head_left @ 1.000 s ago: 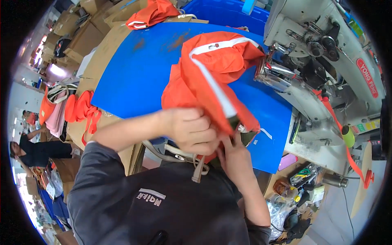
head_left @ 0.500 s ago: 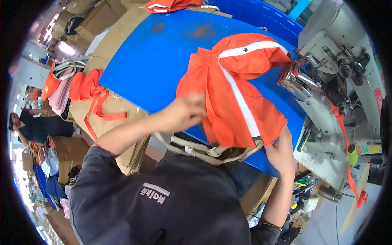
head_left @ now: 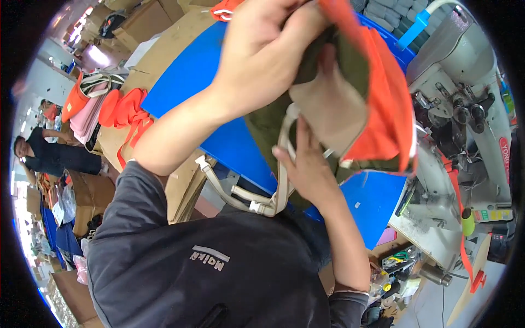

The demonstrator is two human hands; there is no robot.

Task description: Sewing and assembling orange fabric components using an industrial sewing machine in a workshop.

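An orange fabric bag [head_left: 385, 101] with an olive green inner side and a beige panel [head_left: 333, 112] is held up over the blue work surface [head_left: 180, 76]. My left hand [head_left: 265, 54] has its fingers curled round the bag's upper edge; its fingertips are partly hidden. Lower down, my right hand [head_left: 313, 172] reaches up against the beige panel, fingers stretched and thumb apart. Beside that thumb runs a cream webbing strap [head_left: 283, 180], which loops down past my front. A white buckle [head_left: 203, 162] sits at one strap end.
An industrial sewing machine [head_left: 451, 65] stands at the right, with orange tape hanging beside it. On the cardboard-covered table at left lie coiled orange webbing [head_left: 123, 112] and stacked bags [head_left: 82, 106]. Behind is a blue bin [head_left: 402, 52]. Another person [head_left: 60, 153] is farther left.
The bag has been lifted and turned, so its green and beige inner side shows. My left hand rose with its edge; my right hand moved left and up onto the beige panel.
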